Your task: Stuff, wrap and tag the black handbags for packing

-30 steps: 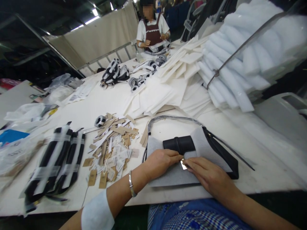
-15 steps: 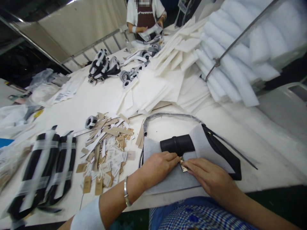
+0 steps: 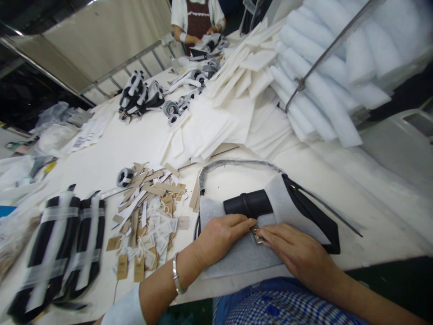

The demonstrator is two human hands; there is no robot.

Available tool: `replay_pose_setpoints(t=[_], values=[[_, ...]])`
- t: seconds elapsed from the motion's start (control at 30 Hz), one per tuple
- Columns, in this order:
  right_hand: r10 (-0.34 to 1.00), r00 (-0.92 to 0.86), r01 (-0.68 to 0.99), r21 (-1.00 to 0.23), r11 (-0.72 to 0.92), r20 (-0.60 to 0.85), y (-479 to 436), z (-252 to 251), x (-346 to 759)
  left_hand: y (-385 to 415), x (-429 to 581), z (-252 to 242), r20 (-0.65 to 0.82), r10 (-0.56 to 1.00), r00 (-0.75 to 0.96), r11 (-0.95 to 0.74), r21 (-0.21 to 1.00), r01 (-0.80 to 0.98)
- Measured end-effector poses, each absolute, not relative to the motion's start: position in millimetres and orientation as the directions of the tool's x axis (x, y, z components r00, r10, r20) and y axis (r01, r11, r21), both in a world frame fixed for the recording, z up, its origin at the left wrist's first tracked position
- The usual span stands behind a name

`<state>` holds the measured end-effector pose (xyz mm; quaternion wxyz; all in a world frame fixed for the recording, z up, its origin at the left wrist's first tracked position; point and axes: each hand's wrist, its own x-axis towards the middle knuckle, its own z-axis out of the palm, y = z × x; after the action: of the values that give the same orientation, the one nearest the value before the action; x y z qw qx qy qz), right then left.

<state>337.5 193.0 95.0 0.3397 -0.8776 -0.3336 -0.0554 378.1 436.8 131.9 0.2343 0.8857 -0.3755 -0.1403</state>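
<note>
A black handbag (image 3: 313, 216) lies on the white table (image 3: 101, 158), mostly covered by a grey felt sheet (image 3: 237, 257). A rolled black piece (image 3: 248, 204) sits on top of the felt. My left hand (image 3: 218, 234) and my right hand (image 3: 297, 255) rest on the felt, their fingertips pinching a small metal clasp (image 3: 257, 234) between them. A wrapped strap (image 3: 237, 164) arcs behind the bag.
A heap of paper tags (image 3: 149, 212) lies left of the bag, and wrapped black bags (image 3: 61, 253) lie at far left. Stacks of white sheets (image 3: 230, 113) and foam rolls (image 3: 321, 90) fill the back right. Another person (image 3: 198, 18) works at the far end.
The view has tilted and shifted slightly; my hands stay on the clasp with only small finger movements. The person at the far end handles other pieces.
</note>
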Motion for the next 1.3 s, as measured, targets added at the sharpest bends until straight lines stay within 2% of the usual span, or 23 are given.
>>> replay_pose_setpoints(t=[0.27, 0.6, 0.7, 0.8, 0.9, 1.0, 1.17, 1.3], values=[[0.56, 0.774, 0.614, -0.564, -0.552, 0.296, 191.9, 94.4, 337.2, 435.7, 379.2, 136.2, -0.08, -0.77, 0.632, -0.594, 0.449, -0.667], [0.534, 0.768, 0.63, -0.563, -0.534, 0.353, 194.6, 98.2, 338.5, 432.8, 382.8, 130.7, -0.037, -0.683, 0.729, -0.626, 0.544, -0.559], [0.534, 0.769, 0.629, -0.568, -0.531, 0.352, 194.4, 96.1, 337.8, 431.2, 385.0, 136.7, -0.024, -0.747, 0.664, -0.589, 0.487, -0.645], [0.53, 0.771, 0.626, -0.572, -0.53, 0.353, 194.2, 94.0, 337.1, 427.9, 388.4, 145.3, -0.018, -0.825, 0.565, -0.533, 0.362, -0.765], [0.53, 0.773, 0.624, -0.573, -0.532, 0.349, 194.0, 93.1, 336.9, 423.2, 393.9, 153.1, -0.069, -0.888, 0.454, -0.457, 0.222, -0.861], [0.532, 0.779, 0.613, -0.58, -0.536, 0.332, 193.4, 92.3, 336.7, 419.6, 401.7, 157.7, -0.118, -0.925, 0.36, -0.375, 0.141, -0.916], [0.543, 0.783, 0.601, -0.596, -0.533, 0.304, 192.3, 90.3, 336.5, 418.2, 414.7, 158.7, -0.179, -0.946, 0.27, -0.289, 0.094, -0.953], [0.54, 0.786, 0.596, -0.605, -0.529, 0.301, 192.6, 90.8, 336.6, 418.8, 419.2, 156.2, -0.191, -0.941, 0.279, -0.309, 0.152, -0.939]])
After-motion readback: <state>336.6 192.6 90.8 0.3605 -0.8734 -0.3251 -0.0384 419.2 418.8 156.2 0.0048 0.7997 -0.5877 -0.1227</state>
